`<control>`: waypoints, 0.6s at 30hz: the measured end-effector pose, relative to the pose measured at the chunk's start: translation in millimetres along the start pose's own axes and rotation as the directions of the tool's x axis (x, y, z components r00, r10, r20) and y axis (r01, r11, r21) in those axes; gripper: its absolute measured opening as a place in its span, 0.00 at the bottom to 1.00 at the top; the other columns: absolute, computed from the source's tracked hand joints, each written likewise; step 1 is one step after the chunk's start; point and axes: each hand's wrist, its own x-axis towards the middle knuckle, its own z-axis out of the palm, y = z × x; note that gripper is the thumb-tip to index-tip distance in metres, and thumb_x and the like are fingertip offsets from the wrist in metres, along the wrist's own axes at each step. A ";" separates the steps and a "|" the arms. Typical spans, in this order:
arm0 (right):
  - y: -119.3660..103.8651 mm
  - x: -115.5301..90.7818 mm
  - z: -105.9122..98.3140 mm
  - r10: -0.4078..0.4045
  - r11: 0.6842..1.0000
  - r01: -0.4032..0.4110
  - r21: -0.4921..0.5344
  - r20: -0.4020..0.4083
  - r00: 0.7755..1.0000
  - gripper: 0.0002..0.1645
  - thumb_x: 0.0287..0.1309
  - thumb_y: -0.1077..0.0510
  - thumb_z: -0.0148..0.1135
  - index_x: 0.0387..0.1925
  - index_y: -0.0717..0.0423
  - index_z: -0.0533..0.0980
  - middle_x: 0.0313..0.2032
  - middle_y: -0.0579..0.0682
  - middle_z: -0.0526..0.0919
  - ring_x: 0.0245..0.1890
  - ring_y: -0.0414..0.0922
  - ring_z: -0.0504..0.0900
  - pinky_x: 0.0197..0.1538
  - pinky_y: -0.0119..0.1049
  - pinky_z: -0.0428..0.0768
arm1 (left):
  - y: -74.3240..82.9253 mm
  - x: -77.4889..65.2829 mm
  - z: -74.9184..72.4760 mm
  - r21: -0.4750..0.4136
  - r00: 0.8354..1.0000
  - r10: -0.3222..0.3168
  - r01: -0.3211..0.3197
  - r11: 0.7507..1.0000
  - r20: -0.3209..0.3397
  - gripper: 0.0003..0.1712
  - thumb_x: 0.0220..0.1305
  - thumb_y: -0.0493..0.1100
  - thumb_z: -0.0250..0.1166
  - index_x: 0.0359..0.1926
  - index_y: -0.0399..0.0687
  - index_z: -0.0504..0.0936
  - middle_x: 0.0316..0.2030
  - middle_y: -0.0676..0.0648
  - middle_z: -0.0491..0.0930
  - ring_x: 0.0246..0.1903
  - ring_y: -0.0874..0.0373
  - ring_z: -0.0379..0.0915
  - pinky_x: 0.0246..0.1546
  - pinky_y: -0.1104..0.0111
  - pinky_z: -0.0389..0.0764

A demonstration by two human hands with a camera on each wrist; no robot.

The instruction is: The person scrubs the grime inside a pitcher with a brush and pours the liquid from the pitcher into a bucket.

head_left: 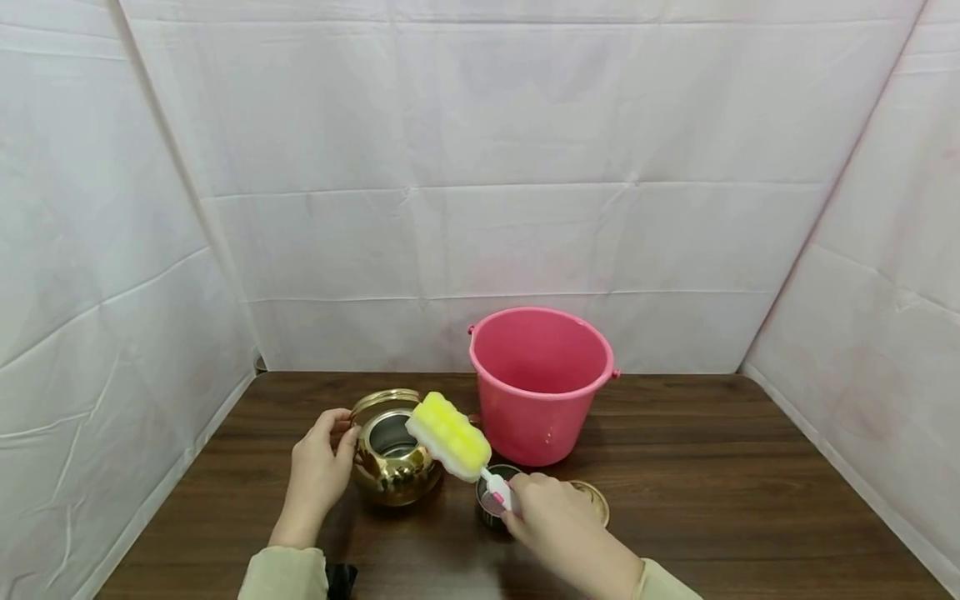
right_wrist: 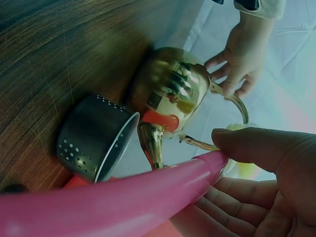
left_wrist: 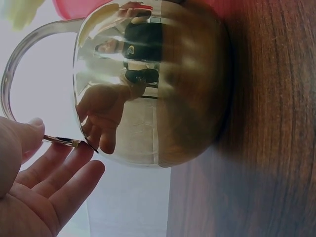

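Observation:
A gold teapot (head_left: 397, 482) stands upright on the table without its lid, its arched handle (left_wrist: 19, 54) raised. My left hand (head_left: 321, 467) pinches that handle near its left base, thumb on one side and fingers on the other. My right hand (head_left: 558, 523) grips the pink-and-white handle (right_wrist: 148, 197) of a sponge brush. Its yellow and white sponge head (head_left: 453, 437) is held in the air over the right side of the teapot's opening, pointing up and left. Below the brush handle, a perforated metal infuser (right_wrist: 94, 138) stands on the table, partly hidden by my right hand.
A pink bucket (head_left: 536, 421) stands behind the infuser, right of the teapot. A round gold lid (head_left: 597, 502) lies beyond my right hand, partly covered by it. The dark wooden table (head_left: 712, 483) is enclosed by white cloth walls (head_left: 510, 242) at the back and sides.

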 end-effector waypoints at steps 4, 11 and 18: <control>-1.0 2.5 3.0 -0.012 1.000 0.012 0.007 0.008 1.000 0.14 0.43 0.56 0.70 0.18 0.49 0.70 0.16 0.42 0.69 0.16 0.38 0.70 0.15 0.30 0.60 | 0.4 0.1 0.1 -0.004 1.000 0.000 0.000 1.000 -0.003 0.12 0.66 0.36 0.58 0.50 0.36 0.74 0.43 0.34 0.81 0.42 0.42 0.80 0.42 0.53 0.80; 0.2 12.8 7.0 -0.058 0.998 0.059 -0.036 0.029 0.998 0.16 0.45 0.54 0.71 0.17 0.50 0.70 0.15 0.43 0.69 0.15 0.42 0.72 0.14 0.33 0.64 | 1.1 -0.2 0.0 -0.009 1.000 0.014 -0.014 1.000 -0.018 0.12 0.65 0.35 0.59 0.48 0.36 0.75 0.41 0.35 0.81 0.40 0.44 0.81 0.41 0.54 0.81; 2.7 21.8 8.3 -0.076 0.997 0.077 -0.023 0.032 0.997 0.16 0.47 0.52 0.71 0.17 0.50 0.71 0.15 0.43 0.69 0.14 0.42 0.70 0.13 0.34 0.63 | 4.0 -2.0 0.6 -0.011 1.000 0.018 -0.019 1.000 -0.014 0.11 0.64 0.35 0.61 0.47 0.36 0.75 0.40 0.36 0.82 0.39 0.44 0.81 0.40 0.55 0.81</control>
